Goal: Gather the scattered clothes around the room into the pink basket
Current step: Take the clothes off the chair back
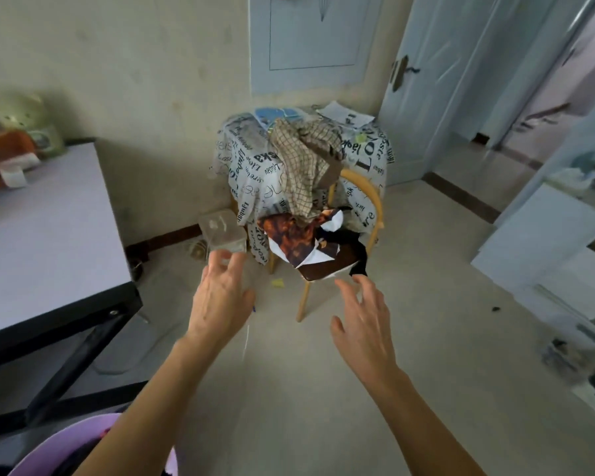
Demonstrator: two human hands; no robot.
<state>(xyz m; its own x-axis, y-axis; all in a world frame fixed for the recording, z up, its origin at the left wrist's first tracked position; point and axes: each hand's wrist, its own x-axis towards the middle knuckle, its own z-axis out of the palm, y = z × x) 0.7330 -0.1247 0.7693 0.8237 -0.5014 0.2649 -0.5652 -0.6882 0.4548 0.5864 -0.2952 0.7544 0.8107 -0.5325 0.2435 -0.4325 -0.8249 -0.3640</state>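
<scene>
A beige checked garment (303, 159) hangs over a small table covered with a lettered white cloth (251, 173) and drapes onto a wooden chair (368, 207). On the chair seat lie an orange-brown printed garment (289, 235) and a black piece of clothing (351, 245). My left hand (217, 300) and my right hand (364, 321) both reach out toward the chair, fingers spread, holding nothing and short of the clothes. The pink basket (83, 438) shows at the bottom left, under my left forearm, with dark clothing inside.
A grey-topped table with black legs (42, 242) stands at the left, with a toy and boxes at its far end. A clear plastic box (222, 235) sits on the floor by the covered table. A pale blue door (443, 97) stands open at the right.
</scene>
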